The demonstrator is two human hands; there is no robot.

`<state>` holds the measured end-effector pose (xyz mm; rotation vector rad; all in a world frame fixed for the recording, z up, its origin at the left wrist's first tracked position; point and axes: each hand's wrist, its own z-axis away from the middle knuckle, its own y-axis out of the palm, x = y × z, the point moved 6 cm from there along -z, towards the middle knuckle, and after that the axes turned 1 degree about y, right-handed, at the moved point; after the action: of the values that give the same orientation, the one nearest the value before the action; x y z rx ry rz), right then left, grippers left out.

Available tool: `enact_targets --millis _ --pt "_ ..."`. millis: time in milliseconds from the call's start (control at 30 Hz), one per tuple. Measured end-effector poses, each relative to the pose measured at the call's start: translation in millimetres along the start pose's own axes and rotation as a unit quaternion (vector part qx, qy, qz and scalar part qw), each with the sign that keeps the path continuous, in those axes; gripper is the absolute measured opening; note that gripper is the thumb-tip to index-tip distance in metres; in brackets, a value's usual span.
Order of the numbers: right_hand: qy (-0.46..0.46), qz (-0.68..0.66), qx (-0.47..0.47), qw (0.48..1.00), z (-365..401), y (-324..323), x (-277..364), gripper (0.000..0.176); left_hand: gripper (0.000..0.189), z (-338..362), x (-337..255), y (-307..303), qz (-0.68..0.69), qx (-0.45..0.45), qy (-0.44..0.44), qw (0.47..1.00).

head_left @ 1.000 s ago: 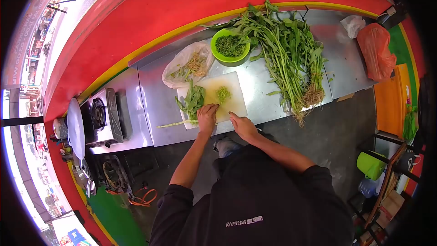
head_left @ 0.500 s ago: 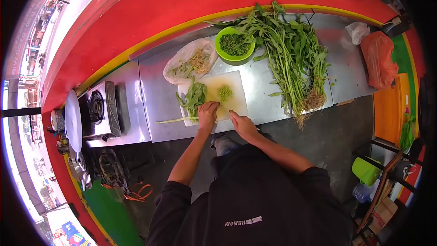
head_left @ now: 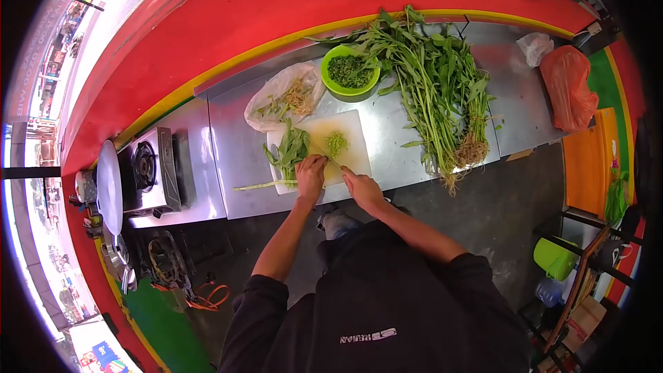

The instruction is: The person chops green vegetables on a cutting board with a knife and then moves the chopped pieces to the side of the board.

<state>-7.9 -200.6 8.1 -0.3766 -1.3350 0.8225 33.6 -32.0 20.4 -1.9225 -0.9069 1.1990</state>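
Observation:
On the white cutting board lies a bunch of leafy greens, its pale stems pointing left past the board's edge. My left hand is closed on this bunch near its cut end. My right hand grips a knife, whose thin blade slants up and left beside my left fingers. A small pile of chopped greens sits just beyond the blade. Behind the board stand a lime-green bowl of chopped leaves and a clear plastic bag holding roots and trimmings.
A large heap of rooted leafy stalks covers the steel counter to the right. Farther right are a red plastic bag and a whitish bag. A gas stove stands left, near a large round pan lid.
The knife blade shows more plainly now, lying between the bunch and the chopped pile. My hands have shifted only slightly, and the whole view has moved a little.

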Motion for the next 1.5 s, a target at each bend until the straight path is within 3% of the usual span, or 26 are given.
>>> enact_targets --millis 767,1033,1500 --pt "-0.003 0.015 -0.013 1.000 -3.6 6.6 -5.3 0.036 0.014 1.3 -0.3 1.3 -0.002 -0.007 0.011 1.000" --pt "-0.012 -0.068 -0.025 0.997 12.8 -9.8 -3.9 0.036 0.013 -2.0 0.7 3.9 0.022 -0.025 -0.022 0.999" --pt "-0.005 -0.004 -0.006 1.000 -2.5 0.4 -6.1 0.037 0.010 -3.9 -1.0 -0.1 0.008 -0.013 -0.017 1.000"
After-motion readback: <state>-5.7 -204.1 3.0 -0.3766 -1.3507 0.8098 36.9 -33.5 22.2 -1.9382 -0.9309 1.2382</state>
